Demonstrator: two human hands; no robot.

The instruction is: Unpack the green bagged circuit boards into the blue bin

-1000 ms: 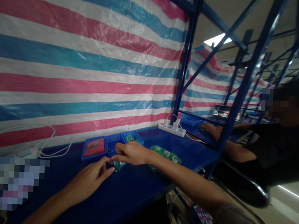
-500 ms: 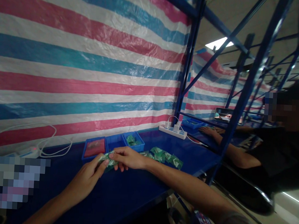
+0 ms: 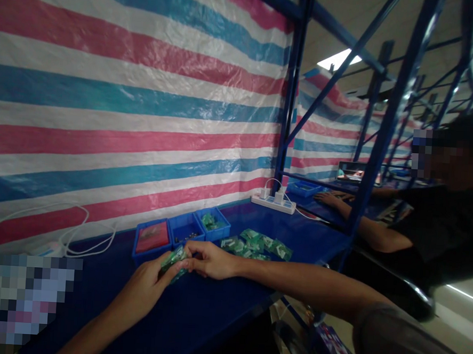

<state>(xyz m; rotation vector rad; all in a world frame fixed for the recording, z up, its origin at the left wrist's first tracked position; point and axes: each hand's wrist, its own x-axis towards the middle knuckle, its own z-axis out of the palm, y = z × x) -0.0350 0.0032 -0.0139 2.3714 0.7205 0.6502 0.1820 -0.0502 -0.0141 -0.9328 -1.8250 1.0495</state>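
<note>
My left hand (image 3: 153, 277) is closed on a small green packet (image 3: 172, 257), thumb on top, above the blue table. From the right, my right hand (image 3: 207, 259) pinches the packet's near right edge, its fingers curled. Behind my hands stand three joined blue trays: the left one (image 3: 135, 242) holds something flat and red, the middle one (image 3: 185, 223) small dark pieces, the right one (image 3: 225, 231) small green items. Several green packets (image 3: 252, 242) lie in a loose pile on the table, right of my right hand.
A white power strip (image 3: 274, 203) with plugs lies at the table's back right, beside a blue metal frame (image 3: 289, 111). White cables (image 3: 90, 251) lie at the left. Another person's arm (image 3: 371, 232) rests on a surface beyond the frame.
My right hand's fingers have curled in more around the packet, and the packet is tilted differently. The view has shifted slightly; the middle tray's small pieces now show.
</note>
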